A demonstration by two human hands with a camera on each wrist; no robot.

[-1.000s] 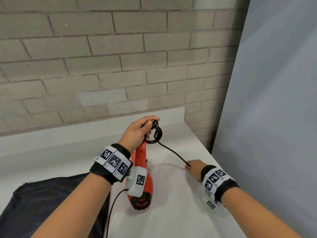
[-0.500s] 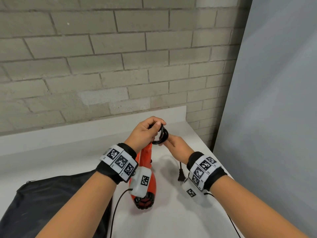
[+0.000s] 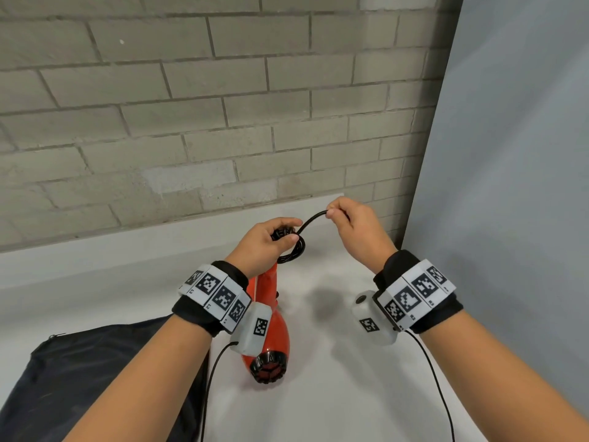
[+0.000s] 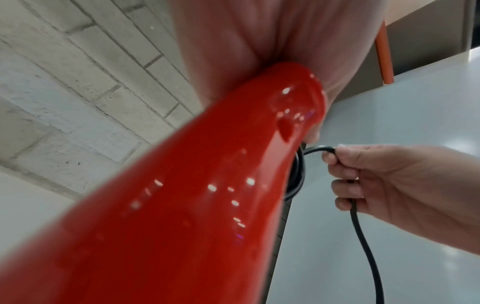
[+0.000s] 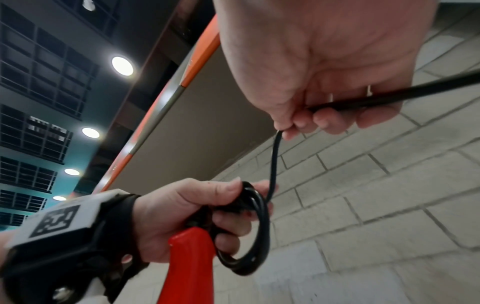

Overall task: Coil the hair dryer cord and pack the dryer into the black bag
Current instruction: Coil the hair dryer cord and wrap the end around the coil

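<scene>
Nearest us, at the left edge of the white tabletop [image 3: 334, 393], lies the black fabric bag [image 3: 79, 378], flat, with nothing in it that I can see, so packing is not yet begun. Just right of the bag, the glossy red hair dryer [image 3: 271, 339] points its black grilled end toward us, its handle rising away to the far side. I cannot tell whether the body rests on the table or hangs just above it.

Up at the handle's far end, the left hand [image 3: 264, 244] is wrapped round the handle top and a small bundle of black cord loops [image 3: 294, 253], thumb pressing the turns together. From the right wrist camera, several turns are gathered there, hanging in a neat ring beside the fingers.

A little right and farther, the right hand [image 3: 353, 231] pinches the thin black power cord [image 3: 310, 220] between thumb and forefinger, the other fingers curled round it too, holding it up in a short arc that feeds back into the bundle. From the left wrist camera, the cord runs on below that fist, dangling loose toward the table; the plug is out of sight.

So my call: coiling is well under way. Left to do: wind in the trailing length, then put the dryer into the bag.
</scene>
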